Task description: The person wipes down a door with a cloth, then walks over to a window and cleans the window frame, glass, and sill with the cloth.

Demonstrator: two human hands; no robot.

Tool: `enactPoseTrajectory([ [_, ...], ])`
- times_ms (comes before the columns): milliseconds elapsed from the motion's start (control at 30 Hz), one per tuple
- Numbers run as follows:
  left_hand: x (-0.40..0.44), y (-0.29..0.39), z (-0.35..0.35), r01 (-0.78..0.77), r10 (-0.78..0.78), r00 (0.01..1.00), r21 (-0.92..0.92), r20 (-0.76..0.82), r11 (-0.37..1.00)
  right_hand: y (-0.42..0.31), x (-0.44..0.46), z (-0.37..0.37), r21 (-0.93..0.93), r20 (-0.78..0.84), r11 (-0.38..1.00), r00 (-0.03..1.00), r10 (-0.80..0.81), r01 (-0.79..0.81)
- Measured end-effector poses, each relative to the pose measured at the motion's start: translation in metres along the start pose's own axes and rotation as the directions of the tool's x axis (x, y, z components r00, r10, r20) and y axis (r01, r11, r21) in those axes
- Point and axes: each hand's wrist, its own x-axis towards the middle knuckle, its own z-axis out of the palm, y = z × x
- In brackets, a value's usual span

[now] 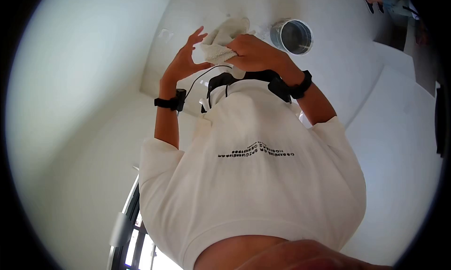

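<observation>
A crumpled off-white cloth [221, 40], like a towel or rag, hangs in front of my body near the top of the head view. My right hand [251, 53] is closed around its right side. On the other side, my left hand [184, 59] has its fingers spread and curved, with the thumb close to the cloth's lower edge. I cannot tell whether that thumb touches it. A round bucket [283, 39] stands on the floor just beyond my right hand; its inside looks grey.
A person's legs [376, 1] show at the far top right. Pale walls [80, 82] rise on the left, with a window [141, 242] at lower left. Black bands with small devices [180, 100] sit on both wrists, and a thin cable [197, 78] runs from the left one.
</observation>
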Motion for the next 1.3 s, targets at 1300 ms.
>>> enactPoseTrajectory([
  [1300, 0.430, 0.241, -0.160, 0.262, -0.164, 0.893, 0.189, -0.420, 0.946, 0.044, 0.075, -0.451, 0.389, -0.576, 0.818, 0.805, -0.143, 0.423],
])
